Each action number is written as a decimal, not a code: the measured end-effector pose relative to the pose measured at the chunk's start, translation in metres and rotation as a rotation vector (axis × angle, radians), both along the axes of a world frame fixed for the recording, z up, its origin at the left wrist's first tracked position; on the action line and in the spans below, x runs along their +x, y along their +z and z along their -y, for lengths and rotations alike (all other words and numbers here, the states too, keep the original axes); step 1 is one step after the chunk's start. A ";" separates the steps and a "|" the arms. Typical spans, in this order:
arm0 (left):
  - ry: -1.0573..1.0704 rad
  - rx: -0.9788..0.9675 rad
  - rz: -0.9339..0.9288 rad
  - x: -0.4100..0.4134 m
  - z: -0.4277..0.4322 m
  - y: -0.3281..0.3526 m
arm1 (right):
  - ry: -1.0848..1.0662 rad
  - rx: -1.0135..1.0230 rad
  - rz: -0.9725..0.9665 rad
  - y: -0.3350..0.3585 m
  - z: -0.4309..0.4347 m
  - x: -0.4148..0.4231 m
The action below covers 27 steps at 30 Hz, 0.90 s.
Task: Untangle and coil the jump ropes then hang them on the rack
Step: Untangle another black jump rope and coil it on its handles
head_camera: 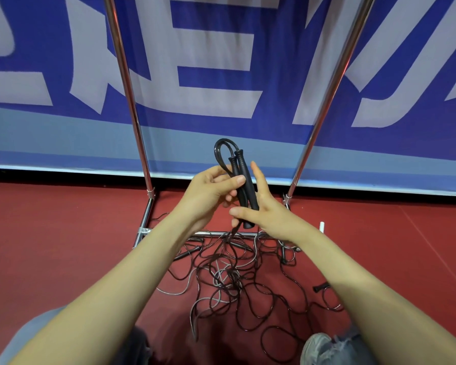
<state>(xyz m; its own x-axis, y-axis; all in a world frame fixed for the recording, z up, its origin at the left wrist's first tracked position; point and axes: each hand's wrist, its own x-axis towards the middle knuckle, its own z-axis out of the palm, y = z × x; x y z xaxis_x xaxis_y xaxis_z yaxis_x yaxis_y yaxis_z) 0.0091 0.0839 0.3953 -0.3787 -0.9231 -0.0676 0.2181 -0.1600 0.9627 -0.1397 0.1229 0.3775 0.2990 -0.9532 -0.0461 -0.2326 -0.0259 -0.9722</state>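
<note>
Between left hand (208, 191) and right hand (270, 212), handles (241, 167) near-upright, cord-ends up

Red floor (63, 227) meets a blue-and-white banner (216, 106).

Blue banner (248, 133) above red floor (63, 219)
</note>
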 end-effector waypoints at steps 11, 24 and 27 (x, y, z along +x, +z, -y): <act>-0.005 0.120 -0.068 0.005 0.007 0.003 | -0.046 -0.141 -0.007 -0.004 -0.001 0.006; 0.095 0.170 -0.187 0.005 0.008 0.008 | -0.158 -0.230 0.081 -0.006 0.000 0.012; 0.081 0.174 -0.172 0.004 0.007 0.008 | -0.195 -0.235 0.124 -0.009 0.000 0.015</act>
